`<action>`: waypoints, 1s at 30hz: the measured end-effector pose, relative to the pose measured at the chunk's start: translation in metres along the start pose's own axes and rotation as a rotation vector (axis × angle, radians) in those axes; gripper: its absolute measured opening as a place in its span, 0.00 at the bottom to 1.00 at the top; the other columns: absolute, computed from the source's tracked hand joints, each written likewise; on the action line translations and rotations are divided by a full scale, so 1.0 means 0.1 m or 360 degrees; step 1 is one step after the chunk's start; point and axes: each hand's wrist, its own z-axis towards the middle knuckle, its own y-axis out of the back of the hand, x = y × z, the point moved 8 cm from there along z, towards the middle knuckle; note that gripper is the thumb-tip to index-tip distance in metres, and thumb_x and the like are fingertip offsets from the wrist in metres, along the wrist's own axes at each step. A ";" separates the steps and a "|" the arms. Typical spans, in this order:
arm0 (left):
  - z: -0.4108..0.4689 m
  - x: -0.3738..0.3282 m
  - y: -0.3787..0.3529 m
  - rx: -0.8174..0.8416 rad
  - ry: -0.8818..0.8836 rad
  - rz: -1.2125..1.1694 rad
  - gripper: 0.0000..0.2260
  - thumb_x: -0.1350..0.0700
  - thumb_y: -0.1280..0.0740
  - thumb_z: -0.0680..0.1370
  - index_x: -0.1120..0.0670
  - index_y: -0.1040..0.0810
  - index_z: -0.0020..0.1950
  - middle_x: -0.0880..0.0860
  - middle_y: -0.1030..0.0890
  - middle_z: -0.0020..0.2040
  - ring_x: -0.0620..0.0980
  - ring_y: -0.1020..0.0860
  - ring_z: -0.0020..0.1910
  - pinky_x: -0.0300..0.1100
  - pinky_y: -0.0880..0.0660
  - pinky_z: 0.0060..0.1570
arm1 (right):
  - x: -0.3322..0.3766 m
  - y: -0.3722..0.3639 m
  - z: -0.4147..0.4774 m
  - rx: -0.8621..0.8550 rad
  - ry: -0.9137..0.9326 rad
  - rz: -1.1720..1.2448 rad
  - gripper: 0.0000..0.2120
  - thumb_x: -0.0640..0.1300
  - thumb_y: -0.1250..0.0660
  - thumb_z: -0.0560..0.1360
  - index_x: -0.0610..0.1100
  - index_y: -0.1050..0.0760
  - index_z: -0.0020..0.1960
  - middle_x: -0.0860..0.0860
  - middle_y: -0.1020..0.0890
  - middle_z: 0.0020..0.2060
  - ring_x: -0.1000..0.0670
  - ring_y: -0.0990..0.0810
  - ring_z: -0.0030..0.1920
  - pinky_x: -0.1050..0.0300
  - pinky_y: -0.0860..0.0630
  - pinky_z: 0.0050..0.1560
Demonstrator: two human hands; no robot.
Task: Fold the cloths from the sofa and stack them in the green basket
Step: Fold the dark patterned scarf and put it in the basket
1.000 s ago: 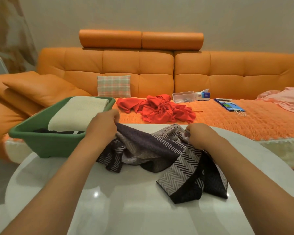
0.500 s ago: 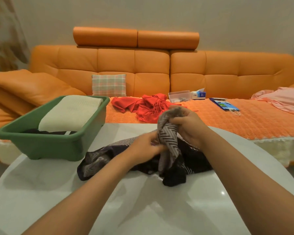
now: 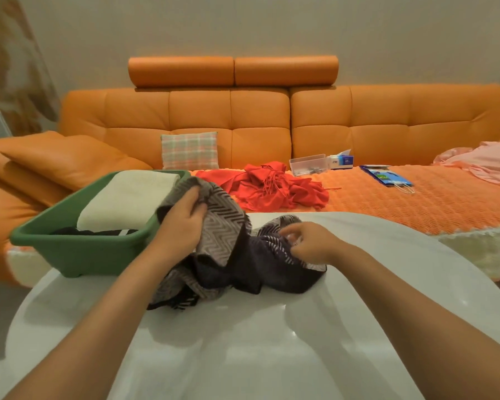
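Note:
A dark grey zigzag-patterned cloth [image 3: 237, 264] lies bunched on the white round table [image 3: 243, 342]. My left hand [image 3: 182, 220] grips one raised end of it, next to the green basket [image 3: 78, 252]. My right hand [image 3: 309, 241] pinches the cloth's edge lower down at the right. The basket stands at the table's left back and holds a folded cream cloth [image 3: 127, 203] on top of a dark one. A crumpled red cloth [image 3: 272, 189] lies on the sofa seat behind the table. A pink cloth [image 3: 485, 163] lies at the sofa's far right.
The orange sofa [image 3: 260, 125] fills the background, with a plaid cushion [image 3: 189, 150], a clear plastic box [image 3: 308, 164], a small carton [image 3: 342, 160] and a blue packet [image 3: 387, 176] on its seat. An orange pillow [image 3: 64, 157] lies at the left.
My left hand has taken the cloth's raised end and carried it left toward the basket. My right hand let go of that end and dropped to pinch the cloth lower on the right.

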 end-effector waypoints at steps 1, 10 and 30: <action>-0.05 -0.07 -0.08 0.0066 -0.0031 -0.0007 0.14 0.56 0.41 0.82 0.44 0.25 0.66 0.47 0.21 0.62 0.49 0.24 0.62 0.54 0.30 0.68 | 0.09 0.01 -0.02 0.0021 0.0059 0.0305 0.28 0.44 0.34 0.69 0.59 0.26 0.68 0.51 0.19 0.55 0.47 0.19 0.51 0.45 0.21 0.58; -0.20 -0.46 -0.86 0.0613 -0.0031 -0.0231 0.24 0.71 0.46 0.80 0.46 0.20 0.59 0.48 0.18 0.60 0.40 0.18 0.49 0.42 0.19 0.46 | 0.09 0.45 -0.27 -0.0181 0.0066 0.0530 0.16 0.31 0.34 0.75 0.48 0.18 0.55 0.49 0.15 0.46 0.45 0.17 0.49 0.55 0.19 0.45; -0.03 -0.05 -1.39 0.0612 -0.0358 0.1066 0.13 0.49 0.40 0.83 0.53 0.18 0.52 0.52 0.23 0.49 0.55 0.24 0.50 0.48 0.27 0.50 | -0.62 0.32 -0.34 -0.0023 -0.0050 -0.0790 0.12 0.43 0.37 0.75 0.55 0.24 0.57 0.50 0.18 0.54 0.44 0.22 0.56 0.53 0.29 0.48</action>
